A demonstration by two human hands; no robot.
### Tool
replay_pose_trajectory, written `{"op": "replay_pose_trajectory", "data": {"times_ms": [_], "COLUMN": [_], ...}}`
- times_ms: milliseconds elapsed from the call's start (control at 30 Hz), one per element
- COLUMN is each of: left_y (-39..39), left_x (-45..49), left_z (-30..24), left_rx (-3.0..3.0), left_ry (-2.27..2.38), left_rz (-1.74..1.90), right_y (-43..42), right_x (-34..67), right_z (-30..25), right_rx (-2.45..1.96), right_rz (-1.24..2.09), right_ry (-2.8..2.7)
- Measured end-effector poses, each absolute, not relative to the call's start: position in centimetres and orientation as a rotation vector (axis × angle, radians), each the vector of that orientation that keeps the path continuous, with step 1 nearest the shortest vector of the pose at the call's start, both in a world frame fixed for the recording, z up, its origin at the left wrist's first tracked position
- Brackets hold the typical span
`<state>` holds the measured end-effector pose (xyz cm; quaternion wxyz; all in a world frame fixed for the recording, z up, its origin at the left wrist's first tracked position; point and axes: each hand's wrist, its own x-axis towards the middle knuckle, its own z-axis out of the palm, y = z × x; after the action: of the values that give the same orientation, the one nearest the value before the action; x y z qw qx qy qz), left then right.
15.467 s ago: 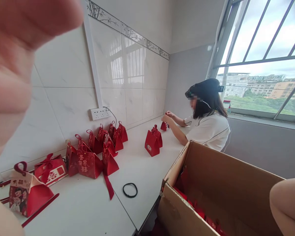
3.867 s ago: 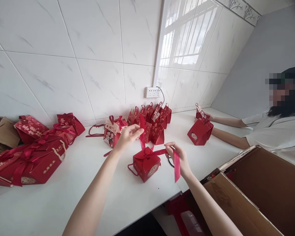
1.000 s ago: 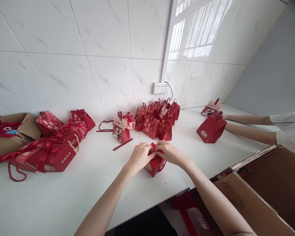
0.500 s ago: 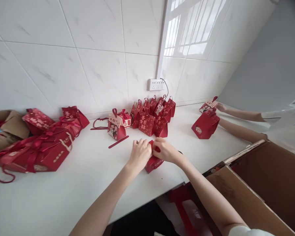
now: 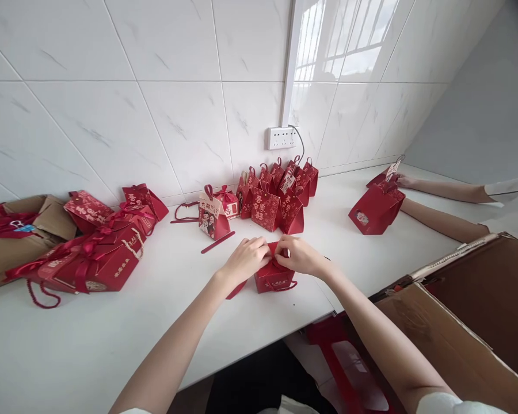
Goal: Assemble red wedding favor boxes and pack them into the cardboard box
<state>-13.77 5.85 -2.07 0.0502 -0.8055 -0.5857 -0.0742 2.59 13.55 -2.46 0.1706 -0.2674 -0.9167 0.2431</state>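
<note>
A small red gift box (image 5: 267,280) with a dark red cord handle stands on the white table in front of me. My left hand (image 5: 249,256) pinches the left side of its top. From the right, my right hand (image 5: 301,257) has its fingers closed on the same top, close to the left fingertips. The fingers partly hide whether they grip a flap or a ribbon. A flat red piece (image 5: 236,291) shows below my left hand, mostly covered by it.
Behind the box stand several looped red gift boxes (image 5: 265,208), a cream-fronted box (image 5: 211,217) and a red strip (image 5: 218,242). Larger red boxes (image 5: 112,270) lie left by an open carton (image 5: 60,215). At right, another person's hands (image 5: 406,181) hold a box; a cardboard carton (image 5: 449,333) stands nearer.
The view has shifted, and the gift box now faces me more squarely, its cord handle showing. Both my hands stay on its top. At right, the other person's tagged box has turned.
</note>
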Motion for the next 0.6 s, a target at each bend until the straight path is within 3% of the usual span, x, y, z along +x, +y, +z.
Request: {"op": "replay_pose_trajectory", "data": {"times_ms": [600], "left_y": [5.4], "left_x": [-13.9], "left_z": [-3.1], "left_rx": [-2.396], "left_ry": [-1.835], "left_rz": [-0.413], "right_y": [13.6], "right_x": [2.0], "right_z": [-2.6], "right_rx": [-0.778], "right_rz": [0.632], "right_ry": [-2.641]}}
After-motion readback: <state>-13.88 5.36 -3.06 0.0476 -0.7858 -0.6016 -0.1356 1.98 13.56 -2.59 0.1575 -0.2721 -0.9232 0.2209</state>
